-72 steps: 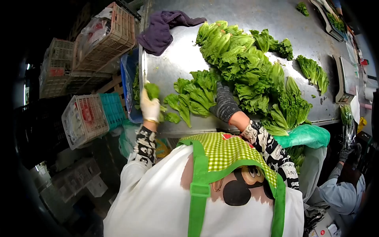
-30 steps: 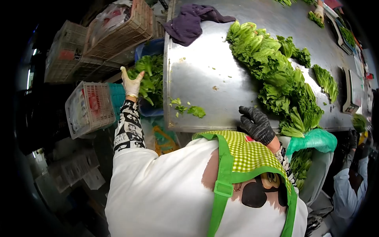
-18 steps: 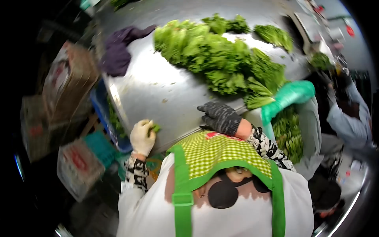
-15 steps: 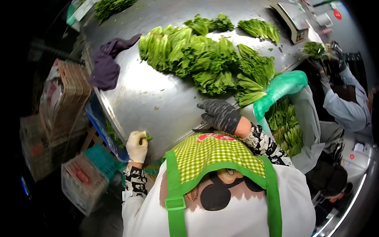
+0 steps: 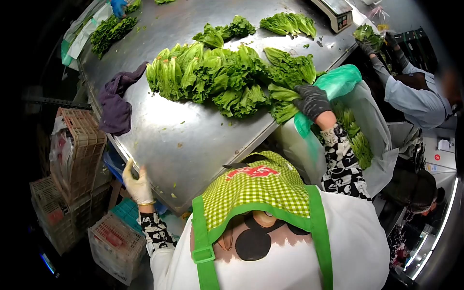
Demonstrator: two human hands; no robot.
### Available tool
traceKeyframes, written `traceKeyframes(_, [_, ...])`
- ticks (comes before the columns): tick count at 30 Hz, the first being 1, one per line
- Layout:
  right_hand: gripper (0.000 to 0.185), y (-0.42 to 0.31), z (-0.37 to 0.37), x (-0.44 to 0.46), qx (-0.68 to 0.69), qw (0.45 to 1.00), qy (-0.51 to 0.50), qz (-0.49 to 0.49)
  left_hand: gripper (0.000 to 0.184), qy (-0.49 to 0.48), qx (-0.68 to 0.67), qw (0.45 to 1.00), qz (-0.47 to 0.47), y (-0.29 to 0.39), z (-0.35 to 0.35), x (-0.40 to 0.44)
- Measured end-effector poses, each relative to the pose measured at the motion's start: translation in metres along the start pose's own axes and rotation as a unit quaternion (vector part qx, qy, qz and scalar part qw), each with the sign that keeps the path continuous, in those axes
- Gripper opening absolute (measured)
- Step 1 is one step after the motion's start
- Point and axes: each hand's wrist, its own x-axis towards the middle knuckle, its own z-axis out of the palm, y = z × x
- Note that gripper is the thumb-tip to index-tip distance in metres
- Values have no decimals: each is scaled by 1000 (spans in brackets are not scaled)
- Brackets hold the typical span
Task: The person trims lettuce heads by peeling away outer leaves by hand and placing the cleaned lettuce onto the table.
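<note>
My left hand [image 5: 138, 184], in a whitish glove, is at the table's left edge. Its thumb and fingers are apart and nothing shows between them. In a dark grey knitted glove, my right hand [image 5: 313, 102] is closed around the stem end of a lettuce [image 5: 283, 102] at the near right side of the pile; its fingertips are partly hidden among the leaves. The big pile of green leaf lettuce [image 5: 208, 72] lies to the left of that hand. Below my right forearm stands a lined bin [image 5: 369, 108] holding more lettuce, with a green plastic bag [image 5: 340, 77] over its rim.
A purple cloth [image 5: 118, 104] lies on the metal table [image 5: 169, 130] near its left edge. A scale [image 5: 336, 14] stands at the far right. Stacked crates [image 5: 77, 159] are on the floor at left. Another person [image 5: 411, 96] at right holds bagged greens; a blue-gloved hand [image 5: 118, 7] shows top left.
My right hand has moved right and forward from the table's front edge onto the lettuce. My left hand has shifted left and opened, and the green scrap beside it no longer shows.
</note>
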Motion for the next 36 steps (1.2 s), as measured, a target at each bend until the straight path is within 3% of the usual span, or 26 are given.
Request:
traceKeyframes(5, [42, -3, -12, 4, 73, 997, -31, 10, 40, -76, -162, 984, 20, 106, 49, -21])
traceKeyframes(8, [40, -11, -42, -5, 127, 991, 32, -36, 33, -140, -250, 958, 16, 152, 69, -34])
traceKeyframes(9, [34, -21, -57, -10, 177, 981, 68, -27, 32, -218, -287, 932, -28, 170, 69, -36])
traceKeyframes(10, [32, -30, -60, -14, 320, 945, 72, -12, 31, -294, -321, 897, -72, 187, 69, -39])
traceKeyframes(12, [29, -46, -61, -18, 583, 810, 65, 17, 40, -394, -424, 807, -115, 205, 89, -42])
traceKeyframes(13, [19, -55, -56, -16, 654, 752, 79, -11, 44, -412, -484, 761, -129, 221, 99, -44])
traceKeyframes(14, [21, -61, -57, -16, 664, 747, 28, -21, 47, -426, -540, 713, -140, 236, 109, -47])
traceKeyframes(16, [22, -86, -63, -23, 754, 656, -25, -34, 48, -371, -604, 674, -206, 259, 121, -51])
traceKeyframes(17, [23, -92, -63, -24, 751, 656, -53, -49, 46, -405, -627, 636, -194, 260, 128, -44])
traceKeyframes(18, [25, -97, -63, -25, 747, 657, -81, -62, 44, -369, -638, 644, -205, 258, 134, -41])
traceKeyframes(19, [25, -99, -64, -25, 702, 700, -91, -91, 43, -334, -647, 650, -217, 254, 139, -41])
traceKeyframes(20, [27, -98, -54, -22, 641, 745, -52, -175, 41, -301, -655, 654, -229, 251, 141, -41])
traceKeyframes(22, [31, -91, -28, -10, 489, 806, 35, -332, 35, -243, -694, 609, -298, 252, 138, -42])
traceKeyframes(23, [34, -92, -24, -10, 658, 706, -104, -241, 35, -227, -709, 590, -313, 251, 138, -44])
traceKeyframes(25, [31, -91, -25, -3, 634, 720, -133, -249, 37, -204, -729, 549, -355, 248, 140, -44])
traceKeyframes(26, [29, -92, -25, 1, 623, 727, -146, -251, 32, -195, -722, 557, -362, 250, 140, -44])
traceKeyframes(27, [22, -96, -22, 3, 436, 806, 111, -384, 27, -188, -713, 565, -370, 256, 140, -44])
traceKeyframes(30, [21, -112, -30, -1, 620, 759, -140, -141, 27, -198, -696, 586, -365, 250, 141, -40])
traceKeyframes(31, [24, -115, -19, 3, 592, 778, -72, -198, 28, -215, -693, 597, -343, 242, 140, -38])
traceKeyframes(34, [25, -129, 3, 13, 491, 837, 54, -237, 29, -219, -683, 632, -294, 225, 144, -36])
traceKeyframes(35, [24, -137, -12, 14, 545, 827, -16, -137, 29, -203, -685, 641, -282, 226, 145, -36])
traceKeyframes(36, [24, -140, -7, 20, 527, 833, 57, -160, 29, -186, -688, 648, -269, 225, 146, -36])
